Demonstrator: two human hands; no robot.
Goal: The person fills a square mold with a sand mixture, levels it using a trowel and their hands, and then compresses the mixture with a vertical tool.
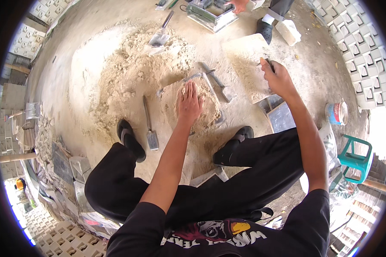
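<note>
Sandy mix [208, 96] covered a frame [193, 78] on the dusty floor [60, 96], beneath my left hand [190, 105], fingers straight, nearly together. My right hand [279, 79] clamped a dark tool [269, 65]; patterned blocks [351, 45] rose beyond.

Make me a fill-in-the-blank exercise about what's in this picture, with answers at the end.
1. The person's ____ hand lies flat on the sandy mix.
2. The person's ____ hand grips a dark-handled tool.
3. The teal stool is near the picture's ____ edge.
4. The person's trousers are ____ in colour.

Missing words: left; right; right; black.
</note>
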